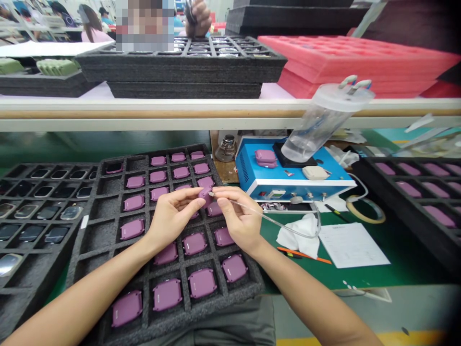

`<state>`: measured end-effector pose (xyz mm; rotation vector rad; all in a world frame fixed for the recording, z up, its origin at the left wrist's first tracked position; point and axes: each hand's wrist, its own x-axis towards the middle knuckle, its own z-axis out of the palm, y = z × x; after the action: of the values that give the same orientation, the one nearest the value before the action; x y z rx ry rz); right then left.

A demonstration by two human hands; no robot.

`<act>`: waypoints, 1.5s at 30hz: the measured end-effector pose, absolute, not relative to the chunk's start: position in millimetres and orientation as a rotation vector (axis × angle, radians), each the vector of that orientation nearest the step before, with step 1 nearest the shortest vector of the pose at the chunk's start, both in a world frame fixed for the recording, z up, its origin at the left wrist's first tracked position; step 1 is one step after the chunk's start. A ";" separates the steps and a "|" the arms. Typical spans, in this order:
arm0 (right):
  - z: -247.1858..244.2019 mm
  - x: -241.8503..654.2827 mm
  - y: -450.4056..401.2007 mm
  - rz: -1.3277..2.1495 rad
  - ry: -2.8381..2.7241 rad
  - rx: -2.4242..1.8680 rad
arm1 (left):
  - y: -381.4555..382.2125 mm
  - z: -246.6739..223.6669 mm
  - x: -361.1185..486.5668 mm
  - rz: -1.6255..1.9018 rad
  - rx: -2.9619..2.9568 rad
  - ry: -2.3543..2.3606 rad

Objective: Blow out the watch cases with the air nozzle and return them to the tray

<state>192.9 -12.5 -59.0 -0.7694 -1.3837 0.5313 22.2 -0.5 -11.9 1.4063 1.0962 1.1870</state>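
Observation:
Above a black foam tray (97, 240) of purple watch cases (201, 283), my left hand (173, 211) is closed on one purple case (206, 196), pinched between thumb and fingers. My right hand (241, 216) grips the small tip at the end of a clear thin tube (281, 223), which touches or nearly touches the held case. The tube runs right to a blue dispenser box (295, 175). On that box lie two stacked purple pieces (265, 157), a pale grey piece (316, 172) and a tilted clear cylinder (313, 122).
Left is a tray of watch faces (27, 211); right, another tray of purple parts (410, 190). A paper (355, 245), tissue (298, 235) and tape roll (365, 209) lie on the green table. A shelf edge (144, 115) crosses behind, with foam trays and a person's hand (198, 19) beyond.

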 end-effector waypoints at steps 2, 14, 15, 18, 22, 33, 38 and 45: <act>-58.9 192.8 -12.5 0.530 -1.381 -0.768 | -0.7 -11.9 22.2 1.185 1.406 1.101; -58.2 192.1 -12.8 0.528 -1.379 -0.765 | -1.2 -11.1 21.1 1.163 1.405 1.135; -58.1 192.1 -12.9 0.529 -1.379 -0.766 | -1.3 -11.0 21.0 1.163 1.405 1.134; -57.5 192.1 -12.6 0.524 -1.380 -0.773 | -1.2 -11.2 20.9 1.160 1.401 1.132; -56.7 191.6 -12.5 0.507 -1.387 -0.792 | -0.8 -11.0 20.7 1.149 1.399 1.135; -57.0 192.0 -12.4 0.518 -1.385 -0.799 | -1.2 -9.9 21.2 1.143 1.430 1.156; -56.7 192.2 -12.4 0.515 -1.386 -0.789 | -1.8 -9.4 21.5 1.141 1.430 1.174; -55.9 192.5 -12.8 0.513 -1.390 -0.805 | -1.5 -9.5 21.5 1.147 1.430 1.168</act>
<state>192.5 -12.8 -55.9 -0.8051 -1.3900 0.5132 21.5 -1.5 -9.5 1.4301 1.1679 1.1467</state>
